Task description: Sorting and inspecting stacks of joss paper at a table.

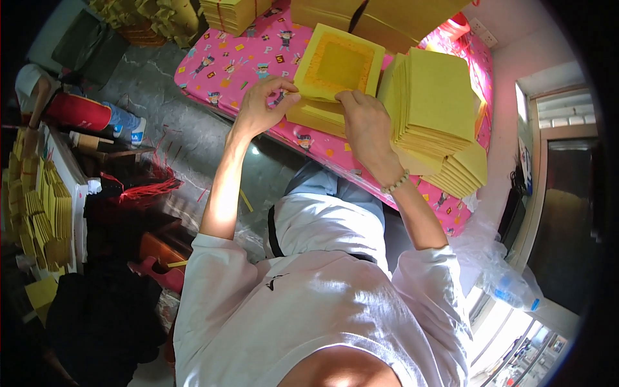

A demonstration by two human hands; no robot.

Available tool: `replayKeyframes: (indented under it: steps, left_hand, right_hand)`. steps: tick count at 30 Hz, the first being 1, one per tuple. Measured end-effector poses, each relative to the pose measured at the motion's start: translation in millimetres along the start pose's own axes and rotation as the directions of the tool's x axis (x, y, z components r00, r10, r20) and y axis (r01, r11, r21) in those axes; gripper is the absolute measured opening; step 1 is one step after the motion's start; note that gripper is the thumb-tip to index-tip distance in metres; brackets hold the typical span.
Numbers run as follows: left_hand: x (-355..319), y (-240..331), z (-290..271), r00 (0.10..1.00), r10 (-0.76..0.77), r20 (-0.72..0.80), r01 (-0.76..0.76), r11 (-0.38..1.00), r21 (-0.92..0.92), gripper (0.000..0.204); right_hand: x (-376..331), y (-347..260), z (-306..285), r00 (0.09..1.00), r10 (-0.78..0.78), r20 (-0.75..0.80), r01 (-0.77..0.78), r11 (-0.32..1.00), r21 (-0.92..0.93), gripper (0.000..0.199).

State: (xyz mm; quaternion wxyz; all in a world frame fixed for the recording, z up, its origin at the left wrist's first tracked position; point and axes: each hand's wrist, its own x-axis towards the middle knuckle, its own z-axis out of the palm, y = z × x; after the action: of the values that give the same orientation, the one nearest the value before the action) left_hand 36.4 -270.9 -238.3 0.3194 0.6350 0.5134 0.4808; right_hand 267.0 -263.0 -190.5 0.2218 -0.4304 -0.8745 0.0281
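A yellow paper sheet (340,59) with an orange bordered square and a gold centre tops a low stack of yellow paper (317,116) in front of me. My left hand (261,109) has its thumb and forefinger closed at the sheet's near left corner. At the near edge, the fingers of my right hand (369,126) pinch the same sheet, which lifts slightly there. The right hand's back hides part of the lower stack. Just right of that hand rises a taller pile of yellow paper (438,97).
All this lies on a pink patterned tablecloth (219,71). More yellow bundles (400,22) stand along the back. Fanned yellow stacks (461,171) lean at the right edge. Red strings (151,184) litter the floor on the left, where another person (77,106) sits.
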Motion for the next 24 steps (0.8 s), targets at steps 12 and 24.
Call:
replayKeyframes:
  steps: [12,24]
  left_hand:
    - [12.2,32.1,33.5,0.927,0.352,0.128,-0.365,0.77,0.523,0.021]
    - [10.4,33.0,39.5,0.968,0.248,-0.026,-0.206,0.855,0.476,0.016]
  right_hand:
    - [-6.4,-35.0,-10.3,0.938,-0.064,-0.341,0.053,0.998,-0.042,0.041]
    - [-5.5,-16.5,25.7,0.673,0.66,0.334,-0.247,-0.224,0.943,0.058]
